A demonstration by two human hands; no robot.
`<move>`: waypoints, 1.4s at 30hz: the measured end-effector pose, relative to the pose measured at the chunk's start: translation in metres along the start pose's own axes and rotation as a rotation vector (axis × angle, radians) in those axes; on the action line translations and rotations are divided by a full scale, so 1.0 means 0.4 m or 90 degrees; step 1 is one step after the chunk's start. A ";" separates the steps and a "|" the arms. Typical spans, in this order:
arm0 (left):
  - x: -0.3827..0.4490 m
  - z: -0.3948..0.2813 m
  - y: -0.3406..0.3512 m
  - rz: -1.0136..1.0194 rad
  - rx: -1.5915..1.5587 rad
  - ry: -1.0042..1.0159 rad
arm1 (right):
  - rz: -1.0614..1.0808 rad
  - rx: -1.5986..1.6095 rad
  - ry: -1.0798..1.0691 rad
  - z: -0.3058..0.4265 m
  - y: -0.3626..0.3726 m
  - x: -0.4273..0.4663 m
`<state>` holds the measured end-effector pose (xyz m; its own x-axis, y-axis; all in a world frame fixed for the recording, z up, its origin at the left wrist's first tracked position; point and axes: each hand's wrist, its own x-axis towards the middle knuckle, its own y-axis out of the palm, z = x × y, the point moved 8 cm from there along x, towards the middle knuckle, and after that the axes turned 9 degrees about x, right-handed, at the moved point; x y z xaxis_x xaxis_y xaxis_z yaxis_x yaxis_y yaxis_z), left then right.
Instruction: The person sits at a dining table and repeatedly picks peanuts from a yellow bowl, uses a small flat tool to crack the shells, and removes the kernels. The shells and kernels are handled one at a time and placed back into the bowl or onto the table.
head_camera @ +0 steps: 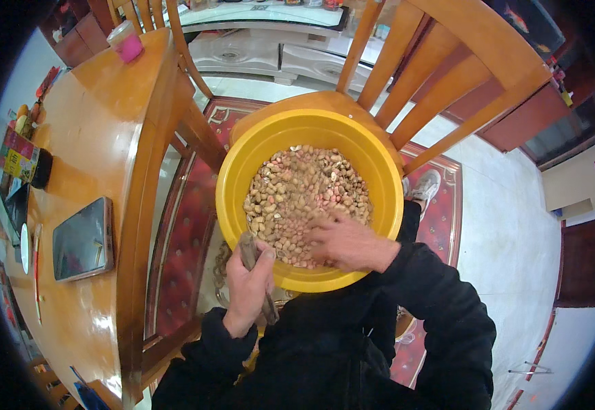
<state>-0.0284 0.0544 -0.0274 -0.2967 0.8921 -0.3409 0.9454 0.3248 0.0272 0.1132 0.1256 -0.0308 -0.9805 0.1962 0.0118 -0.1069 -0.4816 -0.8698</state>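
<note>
A yellow plastic basin (323, 123) rests on the seat of a wooden chair, holding many peanuts (272, 195), some in their shells and some shelled, with bits of broken shell. My left hand (249, 287) grips a stick-like, grey-brown piece of wood (249, 251) at the basin's near left rim. Down inside the basin, my right hand (343, 243) is spread over the near right part of the peanuts. Its fingers are blurred and look apart, touching or just above the peanuts; I see nothing held in them.
The wooden chair's slatted back (430, 82) rises beyond the basin. To the left stands a wooden table (97, 154) bearing a tablet or phone (83, 240), a red pen-like stick (36, 266) and a pink-filled jar (125, 42). A patterned red rug (179, 256) lies below.
</note>
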 end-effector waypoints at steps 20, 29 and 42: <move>-0.002 -0.007 -0.002 -0.004 -0.008 0.017 | 0.056 0.123 0.424 -0.102 -0.033 -0.105; 0.001 0.000 0.005 0.005 0.008 0.006 | -0.201 -0.330 0.446 -0.151 -0.186 -0.194; -0.018 -0.042 0.135 0.164 0.313 0.142 | -0.544 0.982 0.311 -0.007 -0.070 -0.181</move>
<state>0.0223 0.0708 -0.0077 -0.0203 0.9846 -0.1734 0.9264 -0.0467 -0.3735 0.1874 0.1271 -0.0087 -0.4824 0.8487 -0.2167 -0.8103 -0.3385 0.4783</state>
